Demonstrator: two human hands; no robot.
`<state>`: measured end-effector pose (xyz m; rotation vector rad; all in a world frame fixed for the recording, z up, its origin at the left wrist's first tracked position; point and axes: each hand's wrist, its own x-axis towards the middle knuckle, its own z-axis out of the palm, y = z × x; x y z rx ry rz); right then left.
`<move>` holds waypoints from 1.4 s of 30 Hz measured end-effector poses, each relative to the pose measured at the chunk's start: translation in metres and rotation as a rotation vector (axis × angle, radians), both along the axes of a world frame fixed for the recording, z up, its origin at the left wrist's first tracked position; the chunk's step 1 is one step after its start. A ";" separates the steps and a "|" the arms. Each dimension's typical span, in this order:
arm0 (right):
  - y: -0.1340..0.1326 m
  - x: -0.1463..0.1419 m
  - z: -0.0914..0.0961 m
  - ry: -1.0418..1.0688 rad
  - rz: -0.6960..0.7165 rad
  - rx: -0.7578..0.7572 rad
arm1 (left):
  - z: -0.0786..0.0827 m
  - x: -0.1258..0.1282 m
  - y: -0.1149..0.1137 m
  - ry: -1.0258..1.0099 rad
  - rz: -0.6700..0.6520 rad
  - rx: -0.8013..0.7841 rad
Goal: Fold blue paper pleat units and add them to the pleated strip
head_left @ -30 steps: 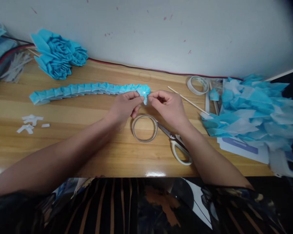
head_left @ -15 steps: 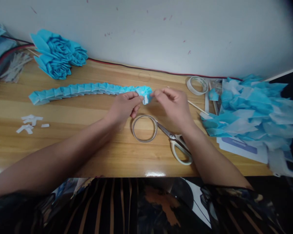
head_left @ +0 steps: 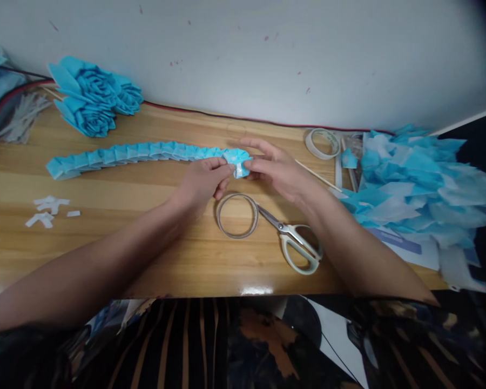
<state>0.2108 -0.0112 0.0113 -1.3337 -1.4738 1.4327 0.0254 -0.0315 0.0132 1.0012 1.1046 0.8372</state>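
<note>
Blue strip (head_left: 146, 151): end between left grip (head_left: 202, 181), right grip (head_left: 281, 170).

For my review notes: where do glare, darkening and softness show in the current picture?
Head view: bright glare at the front edge of the table, with a smaller shine at far left; head view: upper right corner falls to black; head view: fine detail looks soft on the right hand and the pile of blue sheets.

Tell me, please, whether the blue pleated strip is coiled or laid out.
Laid out: the blue pleated strip runs in a gentle curve along the table, its right end between the left hand and right hand.
</note>
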 end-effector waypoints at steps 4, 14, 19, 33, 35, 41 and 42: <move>0.009 -0.002 -0.001 -0.002 0.039 0.014 | 0.001 0.000 0.001 0.003 0.001 -0.018; 0.011 0.006 -0.013 0.143 0.116 0.055 | 0.005 -0.004 0.001 0.050 0.077 -0.054; 0.009 0.001 -0.012 0.038 0.041 0.090 | 0.012 -0.006 -0.005 0.258 0.178 0.227; 0.001 -0.010 -0.005 -0.108 -0.002 0.230 | 0.001 -0.008 0.003 0.436 0.078 0.355; -0.001 -0.011 -0.004 -0.127 -0.005 0.253 | 0.001 -0.008 0.004 0.428 0.077 0.358; -0.003 -0.014 -0.003 -0.187 -0.013 0.320 | 0.002 -0.007 0.006 0.483 0.093 0.376; -0.003 -0.015 -0.003 -0.191 -0.012 0.325 | 0.003 -0.007 0.005 0.496 0.096 0.387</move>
